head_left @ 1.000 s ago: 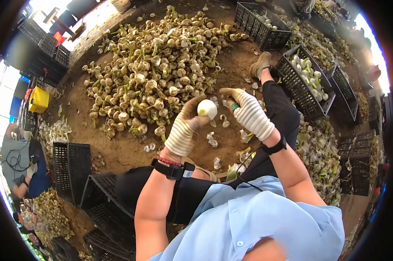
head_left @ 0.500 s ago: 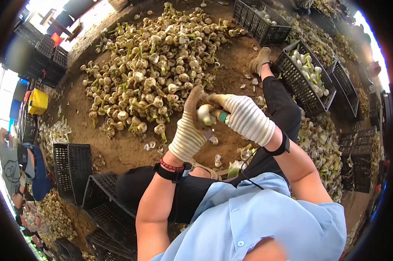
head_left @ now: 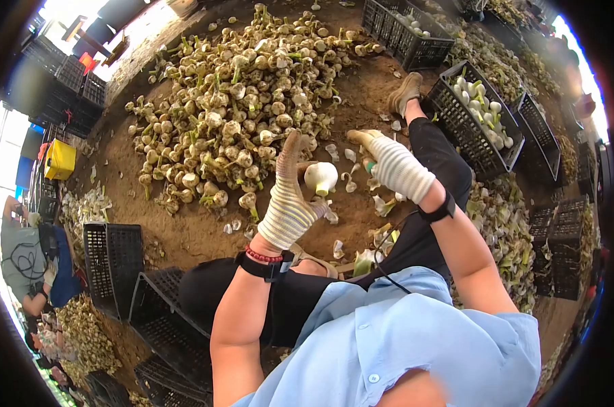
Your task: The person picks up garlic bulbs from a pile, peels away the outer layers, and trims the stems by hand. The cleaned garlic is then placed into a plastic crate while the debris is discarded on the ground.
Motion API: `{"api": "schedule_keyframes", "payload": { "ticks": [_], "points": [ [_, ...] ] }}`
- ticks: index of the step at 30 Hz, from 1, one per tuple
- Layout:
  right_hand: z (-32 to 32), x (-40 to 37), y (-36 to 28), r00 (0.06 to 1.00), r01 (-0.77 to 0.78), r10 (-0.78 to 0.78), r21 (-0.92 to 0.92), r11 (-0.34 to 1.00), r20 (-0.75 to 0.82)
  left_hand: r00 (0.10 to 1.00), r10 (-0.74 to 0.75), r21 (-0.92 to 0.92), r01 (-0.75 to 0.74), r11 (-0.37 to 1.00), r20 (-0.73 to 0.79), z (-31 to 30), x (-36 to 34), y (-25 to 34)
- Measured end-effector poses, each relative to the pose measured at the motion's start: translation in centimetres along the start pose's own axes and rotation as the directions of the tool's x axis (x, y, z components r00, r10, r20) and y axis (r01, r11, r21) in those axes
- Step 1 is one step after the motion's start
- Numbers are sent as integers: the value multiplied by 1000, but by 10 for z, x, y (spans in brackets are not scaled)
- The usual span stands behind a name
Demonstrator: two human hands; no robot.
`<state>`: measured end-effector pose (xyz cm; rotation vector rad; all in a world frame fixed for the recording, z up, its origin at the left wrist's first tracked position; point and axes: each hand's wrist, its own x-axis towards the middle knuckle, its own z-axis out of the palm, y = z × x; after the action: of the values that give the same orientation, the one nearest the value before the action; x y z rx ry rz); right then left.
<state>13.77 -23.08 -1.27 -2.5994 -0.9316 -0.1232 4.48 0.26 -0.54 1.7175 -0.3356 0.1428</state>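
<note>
- The left hand (head_left: pixel 286 203), in a striped work glove, is gripping a peeled white garlic bulb (head_left: pixel 320 176), with the fingers closed against its side and the brown fingertips poking up past it.
- That bulb is sitting up in the air between the two hands, over the dirt floor (head_left: pixel 205 230), just in front of the person's knees.
- The right hand (head_left: pixel 395 168), same kind of glove, is curling shut around a green-handled tool (head_left: pixel 368 165). Only a little bit of green is peeking out, so I can't tell what sort of tool it is.
- The right hand is hanging just beside the bulb but not touching it.
- Loose skins and trimmings (head_left: pixel 344 159) are lying scattered on the floor under and around the hands.
- A big pile of unpeeled garlic (head_left: pixel 239 95) is spreading across the floor beyond the hands, stalks sticking out all over.
- A black crate (head_left: pixel 456 129) near the right leg is holding cleaned white bulbs, and another black crate (head_left: pixel 415 51) is standing further back.
- Empty-looking black crates (head_left: pixel 110 258) are stacking up on the left side, close to the person's hip.
- A heap of peelings (head_left: pixel 504 237) is building up on the right.
- Another person (head_left: pixel 28 258) is sitting way off at the left edge, and a yellow container (head_left: pixel 60 158) is standing out near there.
</note>
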Motion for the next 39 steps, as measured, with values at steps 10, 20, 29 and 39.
{"api": "schedule_keyframes", "payload": {
  "ticks": [10, 20, 29, 39],
  "points": [
    [-18, -31, -34, 965, -263, 63, 924, 278, 255, 914, -365, -573, 399, 716, 179, 23, 20, 9],
    [20, -40, 46, 822, -181, 274, 686, -705, 499, 831, -545, -619, 373, 691, -108, -10, 35, -36],
    [-65, 103, 281, 606, 162, 787, 951, -263, 115, 743, -659, -597, 476, 646, -120, 15, 59, -37],
    [-43, -4, 63, 916, -286, 287, 958, -25, 281, 707, -705, -579, 550, 602, -61, 10, 50, -49]
  ]
}}
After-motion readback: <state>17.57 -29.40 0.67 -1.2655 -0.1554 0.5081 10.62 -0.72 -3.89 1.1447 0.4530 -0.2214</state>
